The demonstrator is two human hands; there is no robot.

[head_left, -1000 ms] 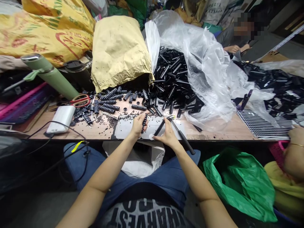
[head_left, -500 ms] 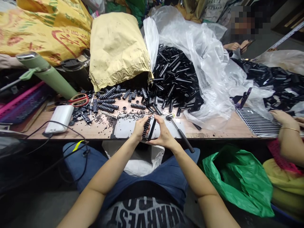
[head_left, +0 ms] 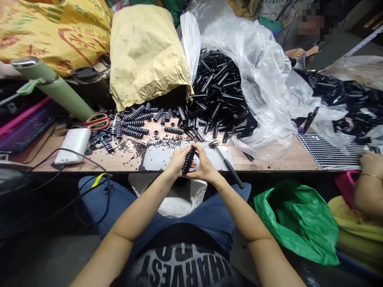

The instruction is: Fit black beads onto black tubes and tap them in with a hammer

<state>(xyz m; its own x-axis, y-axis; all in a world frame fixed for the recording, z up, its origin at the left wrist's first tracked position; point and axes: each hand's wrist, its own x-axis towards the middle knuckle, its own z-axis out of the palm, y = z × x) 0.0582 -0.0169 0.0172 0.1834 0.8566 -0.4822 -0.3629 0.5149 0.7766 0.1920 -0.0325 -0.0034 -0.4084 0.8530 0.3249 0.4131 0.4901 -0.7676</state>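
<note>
My left hand (head_left: 177,161) is closed around a black ribbed stack of rings (head_left: 189,159) at the table's near edge. My right hand (head_left: 206,166) is closed too and presses against that stack from the right; the black tube it held a moment ago is mostly hidden between the hands. A small hammer (head_left: 226,161) lies on the table just right of my right hand. More ribbed stacks (head_left: 136,129) and loose black rings (head_left: 140,148) lie behind my left hand. A heap of black tubes (head_left: 220,95) spills from clear plastic sheeting (head_left: 260,79).
A tan paper sack (head_left: 146,56), a green flask (head_left: 56,89), red-handled scissors (head_left: 94,121) and a white power bank (head_left: 72,145) with a cable sit at the left. A green bag (head_left: 296,221) hangs below right. Another person's arm (head_left: 368,179) rests at the right edge; a further person sits beyond.
My right hand lifted the black tube from beside the hammer, stood it up and brought it to the ribbed stack in my left hand. Both hands are now pressed together.
</note>
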